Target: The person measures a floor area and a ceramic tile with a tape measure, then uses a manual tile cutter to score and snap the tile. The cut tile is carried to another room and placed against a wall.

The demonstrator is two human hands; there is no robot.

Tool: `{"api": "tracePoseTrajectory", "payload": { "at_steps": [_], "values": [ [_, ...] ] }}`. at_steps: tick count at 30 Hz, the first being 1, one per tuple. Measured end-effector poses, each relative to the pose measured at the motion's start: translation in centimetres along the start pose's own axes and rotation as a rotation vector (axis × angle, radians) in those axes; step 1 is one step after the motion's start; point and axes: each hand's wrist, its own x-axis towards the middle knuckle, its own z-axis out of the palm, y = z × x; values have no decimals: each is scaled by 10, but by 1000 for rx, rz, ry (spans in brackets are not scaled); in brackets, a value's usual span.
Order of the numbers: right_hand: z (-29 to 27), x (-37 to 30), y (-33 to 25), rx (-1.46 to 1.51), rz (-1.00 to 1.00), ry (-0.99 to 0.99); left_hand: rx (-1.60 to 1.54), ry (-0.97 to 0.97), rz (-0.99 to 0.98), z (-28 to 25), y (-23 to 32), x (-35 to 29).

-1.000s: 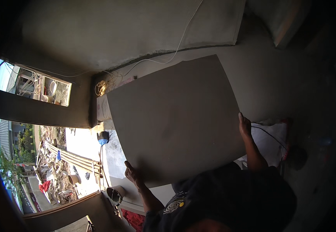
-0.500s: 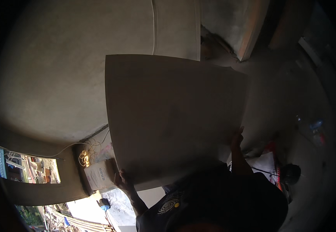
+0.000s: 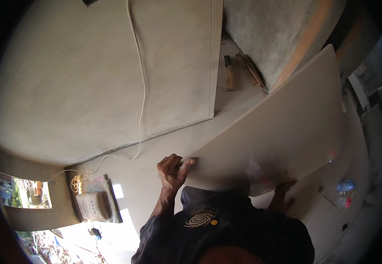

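A large, thin, grey-beige tile [image 3: 283, 119] with a faintly glossy face slants across the space in front of me, rising toward the far right. My left hand [image 3: 173, 170] grips its near left corner, fingers curled around the edge and thumb lying along it. At the near right edge, my right hand [image 3: 283, 193] is closed on the tile from below; part of that hand is hidden behind the slab. Dim pinkish and white reflections show low on the tile's face.
A plastered wall with a hanging white cable [image 3: 144, 94] stands left. A full sack [image 3: 93, 206] lies by a yellowish cable coil [image 3: 76, 184]. Wood strips [image 3: 249, 69] lie in the far corner. A blue-labelled bottle [image 3: 345, 185] is on the right floor. A window opening [image 3: 28, 189] is at left.
The tile has swung from upright before me to slanting toward the right, uncovering floor and wall at left. Both hands keep hold of it. The picture is brighter.
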Motion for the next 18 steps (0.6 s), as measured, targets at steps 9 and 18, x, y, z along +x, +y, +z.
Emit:
{"api": "tracePoseTrajectory", "payload": {
  "at_steps": [9, 18],
  "values": [
    [176, 67, -111, 187, -176, 165, -215, -226, 68, 240, -9, 212],
    [296, 159, -139, 48, -120, 236, -329, -387, 315, 435, 3, 407]
  ]
}}
